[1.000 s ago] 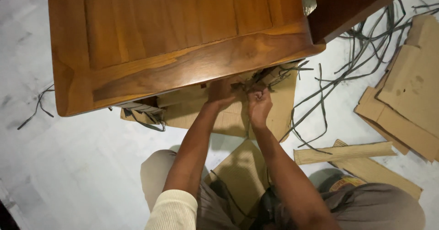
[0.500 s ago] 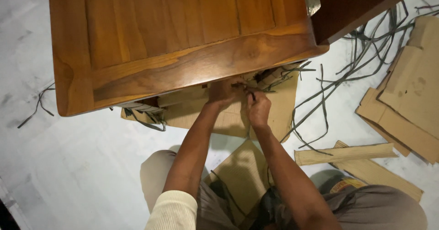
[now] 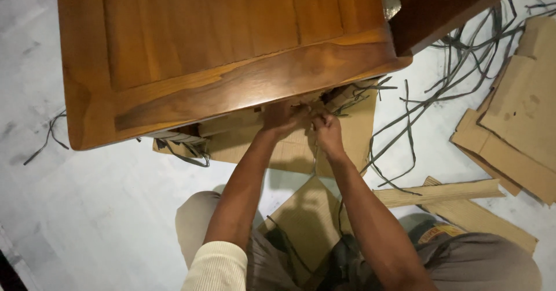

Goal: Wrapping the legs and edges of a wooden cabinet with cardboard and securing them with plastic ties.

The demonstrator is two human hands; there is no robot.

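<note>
Left hand (image 3: pixel 280 119), right hand (image 3: pixel 326 130) pinching grey strap (image 3: pixel 315 152), running lengthwise toward person

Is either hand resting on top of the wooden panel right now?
No, both the left hand and right hand work below the wooden panel edge.

Loose grey straps (image 3: pixel 440 71) tangled on white floor (image 3: pixel 87 221), right side. Cardboard offcuts (image 3: pixel 515 129) stacked far right. Rolled cardboard strip (image 3: pixel 437 192) near right knee. One stray strap piece (image 3: pixel 46 137) at left.
</note>
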